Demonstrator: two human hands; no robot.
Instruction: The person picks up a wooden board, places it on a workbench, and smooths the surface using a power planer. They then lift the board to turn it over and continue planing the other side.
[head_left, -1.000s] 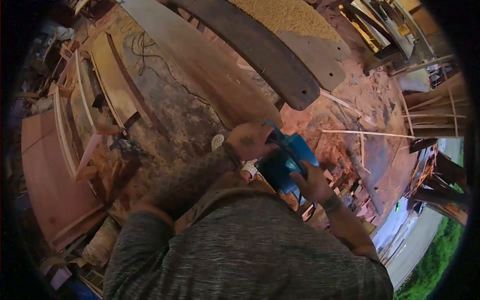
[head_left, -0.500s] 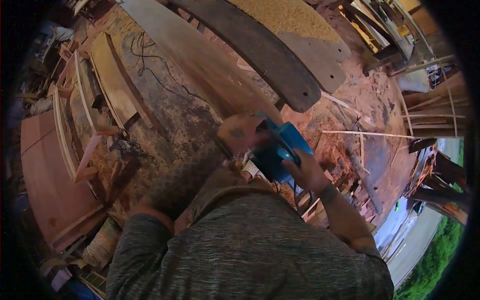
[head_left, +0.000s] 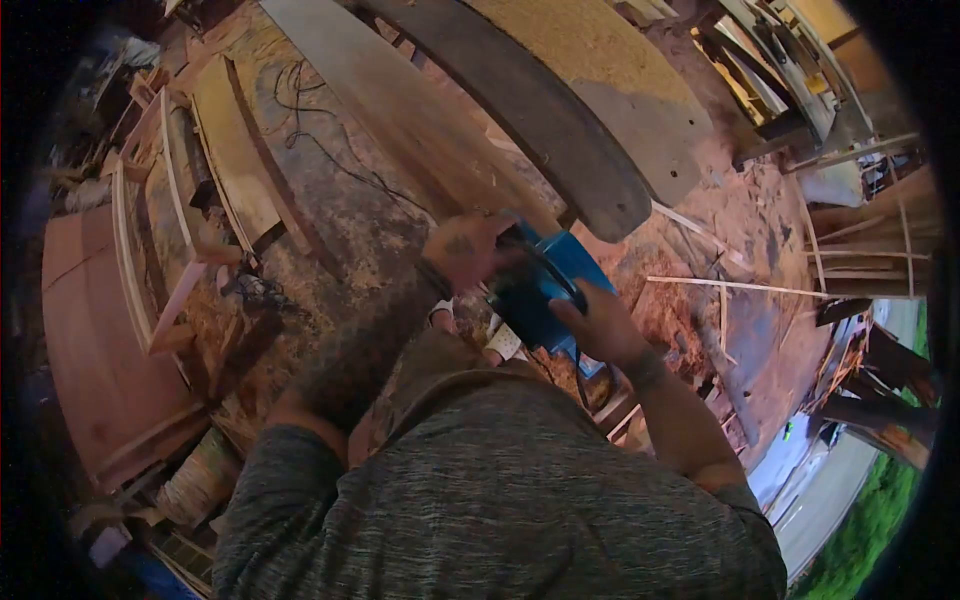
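Observation:
A blue electric power planer (head_left: 553, 292) is on the near end of a long reddish-brown wooden board (head_left: 430, 130), close in front of my body. My right hand (head_left: 602, 325) is wrapped round the planer's rear handle. At the planer's other side, my left hand (head_left: 462, 252) is closed over its front part; the fingers there are partly dark and blurred. A black cord hangs from the tool near my right wrist. The underside of the planer and its contact with the board are hidden.
A dark curved plank (head_left: 540, 100) and a sawdust-covered board (head_left: 620, 70) lie to the right of the worked board. Timber frames (head_left: 185, 220) stand at left. A loose cable (head_left: 340, 160) crosses the ground. Thin strips (head_left: 735, 287) and shavings lie at right.
Both hands and the planer have shifted slightly left and away from my body in view. The boards appear a little lower and further right as my head view moved.

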